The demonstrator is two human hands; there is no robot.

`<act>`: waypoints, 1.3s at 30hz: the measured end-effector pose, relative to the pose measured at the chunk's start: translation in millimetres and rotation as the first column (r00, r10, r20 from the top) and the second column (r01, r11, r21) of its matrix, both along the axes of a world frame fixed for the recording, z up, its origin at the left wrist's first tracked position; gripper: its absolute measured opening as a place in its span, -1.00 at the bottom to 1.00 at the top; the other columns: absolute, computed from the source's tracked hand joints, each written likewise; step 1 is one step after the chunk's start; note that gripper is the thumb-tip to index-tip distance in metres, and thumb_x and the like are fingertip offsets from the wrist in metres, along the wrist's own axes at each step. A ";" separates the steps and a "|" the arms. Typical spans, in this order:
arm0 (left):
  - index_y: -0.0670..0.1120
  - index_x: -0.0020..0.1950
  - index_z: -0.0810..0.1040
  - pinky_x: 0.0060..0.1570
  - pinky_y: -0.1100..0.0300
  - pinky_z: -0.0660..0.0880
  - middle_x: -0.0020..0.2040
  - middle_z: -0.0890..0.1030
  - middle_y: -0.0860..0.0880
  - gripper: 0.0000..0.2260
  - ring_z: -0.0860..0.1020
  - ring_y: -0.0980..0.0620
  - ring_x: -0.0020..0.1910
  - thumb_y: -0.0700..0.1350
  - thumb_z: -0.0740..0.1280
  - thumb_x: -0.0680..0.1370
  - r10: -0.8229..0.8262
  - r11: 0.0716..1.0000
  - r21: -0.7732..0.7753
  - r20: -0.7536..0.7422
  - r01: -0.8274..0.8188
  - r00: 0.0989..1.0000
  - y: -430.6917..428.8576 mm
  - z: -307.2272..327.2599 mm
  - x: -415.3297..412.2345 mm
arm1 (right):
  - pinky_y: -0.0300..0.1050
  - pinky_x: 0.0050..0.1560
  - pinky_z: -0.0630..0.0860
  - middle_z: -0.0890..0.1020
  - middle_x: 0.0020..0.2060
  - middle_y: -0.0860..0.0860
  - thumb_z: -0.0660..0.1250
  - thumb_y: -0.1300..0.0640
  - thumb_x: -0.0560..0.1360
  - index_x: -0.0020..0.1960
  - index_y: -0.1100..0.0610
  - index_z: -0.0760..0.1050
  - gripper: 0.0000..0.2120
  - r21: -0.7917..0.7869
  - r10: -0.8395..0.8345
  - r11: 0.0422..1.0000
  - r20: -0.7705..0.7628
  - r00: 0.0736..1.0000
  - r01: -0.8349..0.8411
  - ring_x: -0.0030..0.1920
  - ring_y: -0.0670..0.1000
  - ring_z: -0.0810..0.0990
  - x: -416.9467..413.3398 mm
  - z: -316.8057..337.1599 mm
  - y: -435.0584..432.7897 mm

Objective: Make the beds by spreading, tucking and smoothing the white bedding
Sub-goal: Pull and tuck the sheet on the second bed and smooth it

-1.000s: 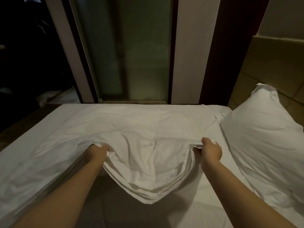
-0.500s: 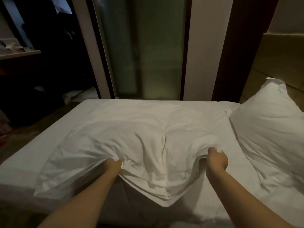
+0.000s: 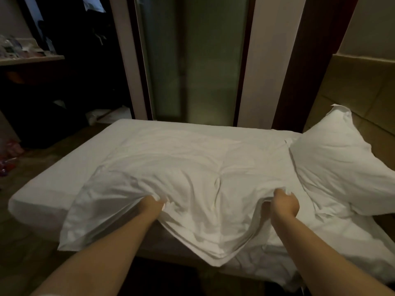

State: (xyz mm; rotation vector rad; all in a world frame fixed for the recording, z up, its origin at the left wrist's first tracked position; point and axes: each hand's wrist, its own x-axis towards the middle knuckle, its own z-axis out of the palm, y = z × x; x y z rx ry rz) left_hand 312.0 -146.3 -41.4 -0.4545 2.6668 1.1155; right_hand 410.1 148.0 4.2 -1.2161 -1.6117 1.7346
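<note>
At far left, in a dim room, a desk (image 3: 42, 58) carries small bottles and clutter too blurred to name. Moving right, a single bed (image 3: 53, 189) in a fitted white sheet runs across the view. Behind it stands a frosted glass door (image 3: 192, 71).

On the middle of the mattress lies the white bedding (image 3: 192, 167), a rumpled, layered duvet. Its near edge hangs over the side of the bed closest to the camera. The left hand (image 3: 152, 204) grips that edge, fingers buried in the folds. Further right, the right hand (image 3: 285, 205) is closed round a bunch of the same edge. Between the hands the cloth sags down in a loose point.

At far right a white pillow (image 3: 342, 167) leans tilted against a padded headboard (image 3: 363, 92).

This looks like the spreading step, with tucking and smoothing not yet begun. The next move likely calls for both hands lifting together and drawing the layers open evenly, keeping the grip firm so the edge does not slide to the floor.
</note>
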 end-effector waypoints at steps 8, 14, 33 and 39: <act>-0.31 0.13 0.55 0.06 0.08 0.44 0.13 0.59 -0.27 -0.68 0.54 -0.23 0.15 -0.07 0.33 0.54 -0.030 1.000 -0.007 -0.126 0.030 0.992 13.7 42.4 -97.4 | 0.01 -0.13 0.49 0.56 -0.20 0.17 0.16 0.20 0.52 -0.23 0.17 0.41 -0.84 0.000 -0.077 0.997 -0.079 0.994 0.077 -0.15 0.20 0.56 -88.5 32.7 12.3; -0.29 0.09 0.53 0.01 0.05 0.43 0.10 0.59 -0.29 -0.70 0.55 -0.23 0.03 -0.07 0.36 0.52 0.036 0.998 0.063 -0.284 -0.019 0.958 54.4 60.5 -268.5 | 0.14 0.14 0.52 0.58 -0.11 0.07 0.20 0.15 0.51 -0.08 0.09 0.46 -0.92 -0.006 -0.146 0.989 -0.185 0.972 0.148 -0.03 0.20 0.60 -220.7 40.4 58.0; -0.33 0.27 0.45 0.15 0.01 0.38 0.26 0.47 -0.35 -0.59 0.45 -0.32 0.21 -0.08 0.27 0.54 -0.110 0.991 -0.083 -0.026 0.107 0.994 241.9 -17.0 -655.0 | -0.02 0.23 0.45 0.54 0.24 0.23 0.24 0.15 0.56 0.33 0.30 0.42 -0.62 -0.201 -0.196 0.947 0.252 0.948 0.250 0.23 0.24 0.51 -529.8 -65.9 249.5; -0.37 0.25 0.48 0.16 -0.06 0.40 0.22 0.49 -0.39 -0.58 0.47 -0.37 0.17 -0.10 0.29 0.52 -0.088 0.976 -0.202 -0.044 0.078 0.995 284.0 -59.6 -734.0 | 0.11 0.24 0.47 0.59 0.05 0.23 0.27 0.24 0.56 0.25 0.32 0.45 -0.71 -0.492 -0.294 0.800 0.177 0.939 0.343 0.10 0.22 0.56 -593.1 -118.7 316.3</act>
